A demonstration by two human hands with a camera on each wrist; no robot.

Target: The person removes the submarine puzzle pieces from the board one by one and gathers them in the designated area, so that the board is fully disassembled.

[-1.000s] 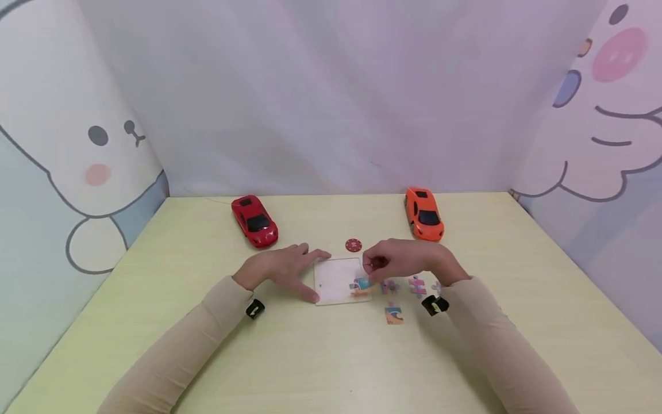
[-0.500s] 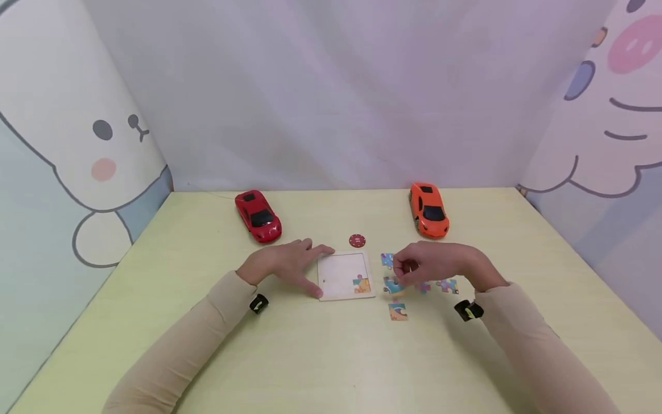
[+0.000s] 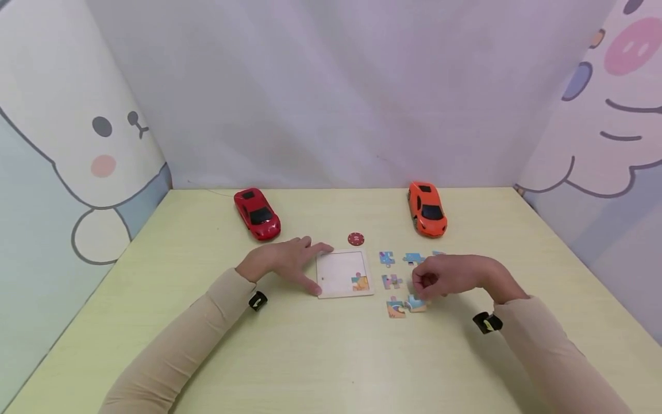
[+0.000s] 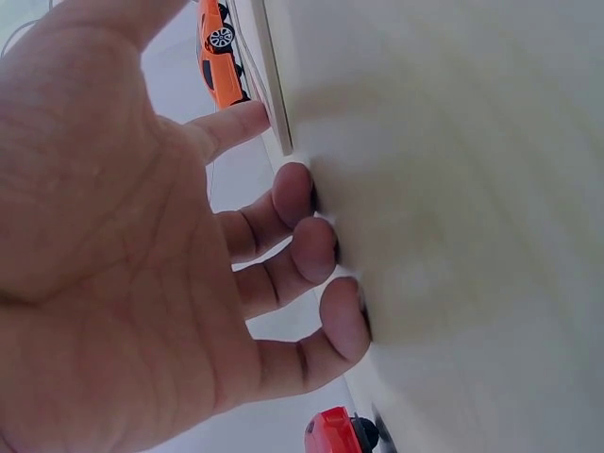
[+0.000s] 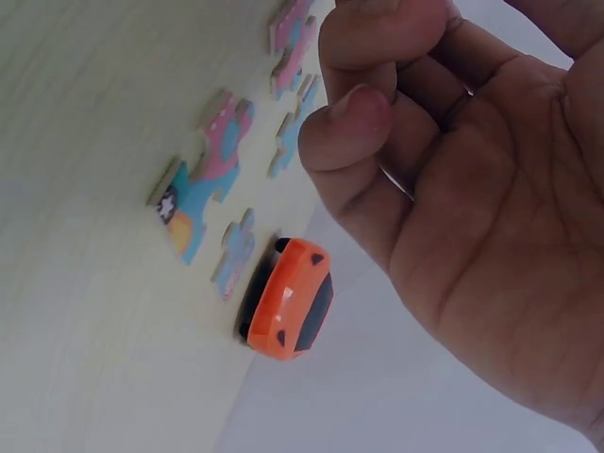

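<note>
At the middle of the table, my left hand grips the white puzzle frame across its left side, index finger at the far corner and thumb at the near one. In the left wrist view the other fingers rest loosely by the table. One puzzle piece lies in the frame's near right corner. My right hand, fingers curled, pinches the upper right edge of a blue and tan puzzle piece. That piece sits beside another jigsaw piece. The right fingertips' contact is partly hidden.
More puzzle pieces lie right of the frame, among them a blue one, another blue one and a pink one. Behind are a red chip, a red toy car and an orange toy car.
My right hand has carried the blue and tan puzzle piece from the frame rightward and nearer, down beside the lower loose piece. The left hand has stayed on the frame.
</note>
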